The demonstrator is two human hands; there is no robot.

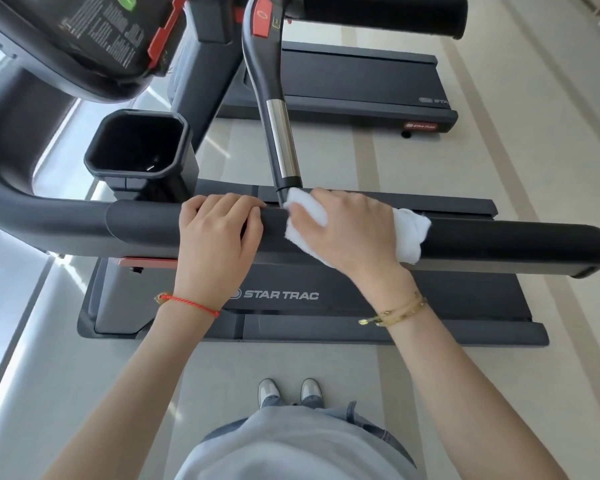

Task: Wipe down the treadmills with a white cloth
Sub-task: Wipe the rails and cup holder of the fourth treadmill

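On a pale striped gym floor (499,133), a person's right hand (354,233) presses a white cloth (409,233) around a treadmill's black side handrail (499,244). Left hand (215,233) curls over the rail beside it. Beyond stands a second treadmill (361,84).

cloth (409,233) white | handrail (499,242) black | bracelet (191,302) red | floor (534,133) beige, pale stripes

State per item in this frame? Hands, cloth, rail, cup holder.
left hand: fingers curled over the handrail, gripping it
right hand: pressing the white cloth onto the handrail
white cloth: bunched, draped over the rail under the right hand
handrail: horizontal, gripped
cup holder: looks empty
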